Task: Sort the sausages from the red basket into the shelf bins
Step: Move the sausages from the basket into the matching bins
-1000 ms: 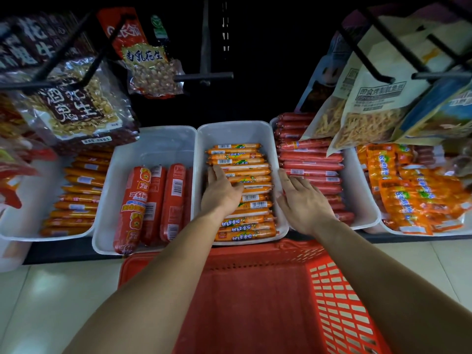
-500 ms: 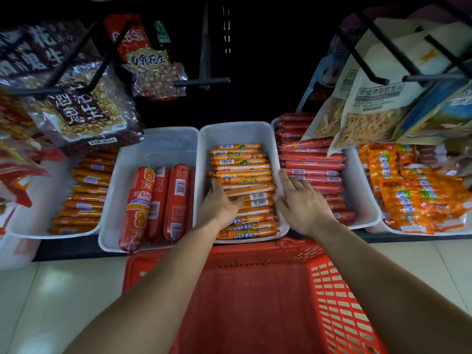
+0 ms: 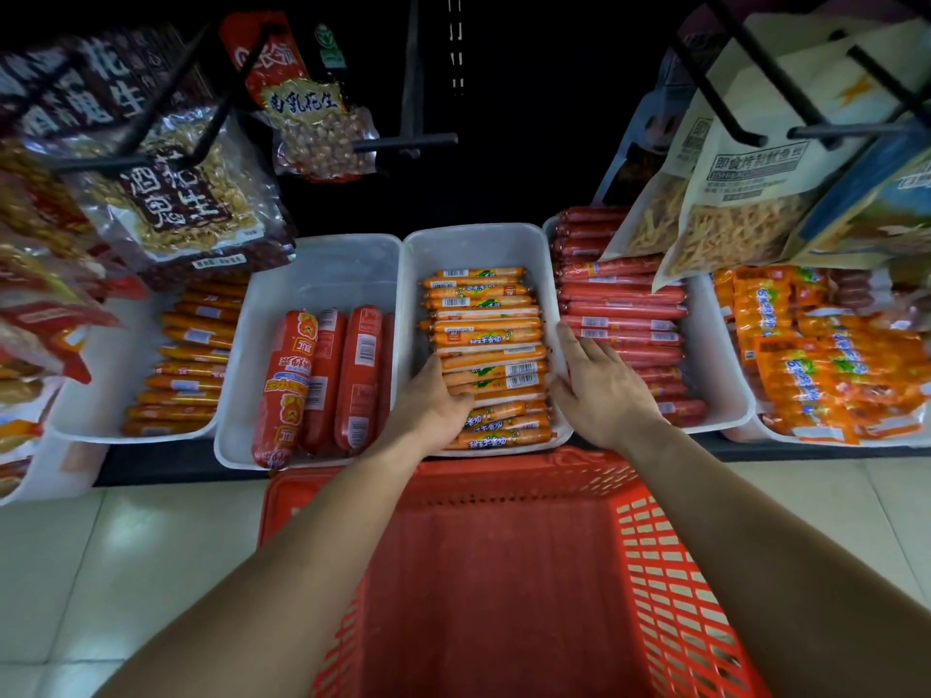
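Note:
The red basket stands on the floor in front of the shelf, and I see no sausages on its visible bottom. Above it the middle white bin holds a stack of thin orange sausages. My left hand presses against the left ends of that stack, thumb lying on top; its fingers are hidden between stack and bin wall. My right hand rests with straight fingers along the bin's right wall, at the stack's right ends. Neither hand lifts a sausage.
A white bin with thick red sausages sits left of the middle one, and a bin of thin orange-brown sausages further left. Thin red sausages fill the bin on the right, beside orange multipacks. Snack bags hang from hooks overhead.
My left hand slid from the top of the orange stack to its left ends. My right hand shifted slightly forward along the bin's right wall. The stack looks more squared.

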Available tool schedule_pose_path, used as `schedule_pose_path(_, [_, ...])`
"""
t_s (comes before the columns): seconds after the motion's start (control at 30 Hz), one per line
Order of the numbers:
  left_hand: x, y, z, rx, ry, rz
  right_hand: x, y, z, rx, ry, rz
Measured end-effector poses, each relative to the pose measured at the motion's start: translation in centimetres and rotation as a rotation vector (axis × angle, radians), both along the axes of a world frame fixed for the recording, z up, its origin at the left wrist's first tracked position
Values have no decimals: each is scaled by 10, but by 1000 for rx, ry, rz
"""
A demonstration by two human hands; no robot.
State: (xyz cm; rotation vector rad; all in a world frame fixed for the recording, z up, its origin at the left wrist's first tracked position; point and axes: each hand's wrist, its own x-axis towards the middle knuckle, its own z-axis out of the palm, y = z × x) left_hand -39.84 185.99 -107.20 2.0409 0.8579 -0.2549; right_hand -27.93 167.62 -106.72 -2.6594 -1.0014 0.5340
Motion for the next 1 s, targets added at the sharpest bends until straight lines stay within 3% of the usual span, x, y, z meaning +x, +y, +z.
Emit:
schedule_pose_path(0.13, [9,-2,0,-62,-38,76,0,-3,1,2,20,-4])
schedule_pose_path(0.27, [2,4,6,-95,-30,33,3,2,6,60,-136,64])
schedule_pose_path(0.47, [-39,36,35,127,-175,24,-20,52,11,4,-80,399])
schedule_pose_path(0.67, [-88,67,29,236,-194,185,-51,106,-6,-55,-18,654])
schedule_pose_path(0.77, [-83,67,33,227,-240,173,-50,97,-15,-119,8,680])
schedule_pose_path(1.0, [-67,55,30,159,-297,89,-50,80,-3,6,17,664])
